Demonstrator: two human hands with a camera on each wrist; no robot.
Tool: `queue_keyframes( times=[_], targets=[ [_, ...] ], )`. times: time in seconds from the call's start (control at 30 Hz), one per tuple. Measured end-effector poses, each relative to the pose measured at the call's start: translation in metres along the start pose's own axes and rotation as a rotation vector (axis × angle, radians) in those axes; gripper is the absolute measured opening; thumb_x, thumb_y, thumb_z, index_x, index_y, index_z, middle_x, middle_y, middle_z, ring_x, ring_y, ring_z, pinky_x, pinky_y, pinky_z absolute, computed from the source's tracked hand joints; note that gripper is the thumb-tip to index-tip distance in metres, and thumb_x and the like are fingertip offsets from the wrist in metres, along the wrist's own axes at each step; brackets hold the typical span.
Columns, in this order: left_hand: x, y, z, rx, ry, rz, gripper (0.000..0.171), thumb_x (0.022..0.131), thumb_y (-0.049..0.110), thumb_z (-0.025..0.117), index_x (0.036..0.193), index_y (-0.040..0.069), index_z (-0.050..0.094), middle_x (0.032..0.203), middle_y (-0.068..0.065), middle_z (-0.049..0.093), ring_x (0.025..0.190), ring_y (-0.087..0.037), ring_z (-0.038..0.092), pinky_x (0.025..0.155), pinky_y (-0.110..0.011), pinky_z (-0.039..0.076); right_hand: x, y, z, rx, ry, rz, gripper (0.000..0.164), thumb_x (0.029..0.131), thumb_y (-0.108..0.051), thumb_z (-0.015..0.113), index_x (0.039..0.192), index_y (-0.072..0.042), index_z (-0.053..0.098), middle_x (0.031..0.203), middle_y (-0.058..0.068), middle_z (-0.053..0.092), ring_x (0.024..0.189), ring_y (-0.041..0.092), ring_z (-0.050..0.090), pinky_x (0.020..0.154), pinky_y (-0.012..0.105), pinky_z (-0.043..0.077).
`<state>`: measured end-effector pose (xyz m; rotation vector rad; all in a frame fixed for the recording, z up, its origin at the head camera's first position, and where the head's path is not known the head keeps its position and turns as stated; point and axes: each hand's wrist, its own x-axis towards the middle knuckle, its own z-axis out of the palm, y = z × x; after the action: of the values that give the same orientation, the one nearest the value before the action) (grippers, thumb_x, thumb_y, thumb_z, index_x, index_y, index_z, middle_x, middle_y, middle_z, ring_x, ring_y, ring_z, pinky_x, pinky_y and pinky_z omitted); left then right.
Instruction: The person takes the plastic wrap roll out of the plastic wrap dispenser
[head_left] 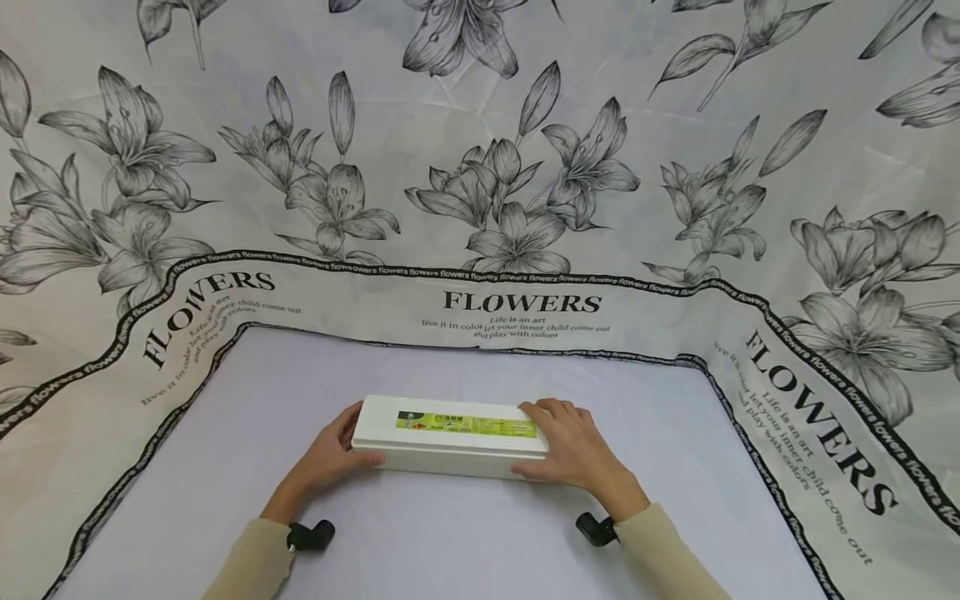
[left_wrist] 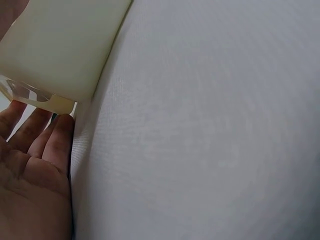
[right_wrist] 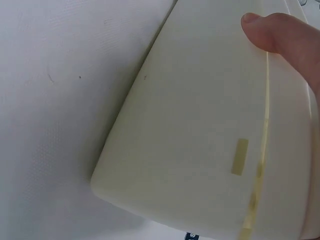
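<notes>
A long white box (head_left: 450, 461) with a lid lies crosswise on the table, its label (head_left: 465, 423) green and yellow on top. My left hand (head_left: 327, 452) grips its left end, thumb at the front and fingers round the far side. At the right end, my right hand (head_left: 576, 446) holds it with the thumb on the front face and the fingers over the top. The left wrist view shows fingertips at a yellowish strip (left_wrist: 61, 104) on the box's end. A thin seam with yellowish tape (right_wrist: 253, 200) runs along the side in the right wrist view.
A white cloth (head_left: 450, 542) covers the table, bordered by a band of black "FLOWERS" lettering (head_left: 522, 302). Behind it rises a curtain (head_left: 442, 117) printed with grey lilies. A black wrist camera (head_left: 311, 535) sits at the left cuff, another camera (head_left: 596, 528) at the right.
</notes>
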<state>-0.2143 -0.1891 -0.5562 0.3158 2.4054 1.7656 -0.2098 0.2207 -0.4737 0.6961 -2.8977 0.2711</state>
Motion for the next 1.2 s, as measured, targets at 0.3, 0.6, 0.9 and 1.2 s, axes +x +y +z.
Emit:
queue_keyframes(
  times=[0.3,0.6,0.9,1.2],
  targets=[
    [0.0005,0.0003,0.0007,-0.002,-0.004,0.010,0.107,0.083,0.026,0.088,0.163,0.005,0.021,0.165,-0.020,0.033,0.152,-0.037,0.036,0.119,-0.045,0.036,0.0036,0.0012,-0.0034,-0.034,-0.016,-0.017,0.093,0.072,-0.072,0.077,0.146,-0.020,0.057,0.136,0.011,0.062,0.125,0.034,0.058,0.096,0.058,0.048],
    [0.0015,0.0000,0.0005,0.022,0.001,0.009,0.105,0.083,0.027,0.087,0.163,0.006,0.022,0.164,-0.020,0.036,0.147,-0.040,0.043,0.116,-0.049,0.042,0.0045,0.0040,0.0005,-0.045,-0.004,-0.024,0.094,0.072,-0.073,0.076,0.146,-0.018,0.058,0.136,0.013,0.063,0.125,0.036,0.059,0.095,0.058,0.049],
    [-0.0006,0.0018,0.0001,-0.002,-0.031,0.001,0.104,0.085,0.026,0.085,0.164,0.008,0.020,0.166,-0.019,0.032,0.149,-0.037,0.040,0.114,-0.036,0.044,0.0003,0.0055,0.0050,-0.037,-0.002,-0.033,0.096,0.071,-0.071,0.079,0.148,-0.018,0.055,0.136,0.011,0.062,0.127,0.035,0.057,0.095,0.059,0.048],
    [0.0005,0.0023,0.0005,-0.002,-0.032,-0.005,0.104,0.085,0.024,0.084,0.163,0.005,0.018,0.165,-0.021,0.033,0.151,-0.039,0.036,0.120,-0.047,0.036,0.0024,0.0020,0.0014,-0.059,-0.066,-0.018,0.095,0.070,-0.058,0.084,0.149,-0.017,0.051,0.139,0.011,0.059,0.127,0.033,0.057,0.096,0.058,0.048]
  ],
)
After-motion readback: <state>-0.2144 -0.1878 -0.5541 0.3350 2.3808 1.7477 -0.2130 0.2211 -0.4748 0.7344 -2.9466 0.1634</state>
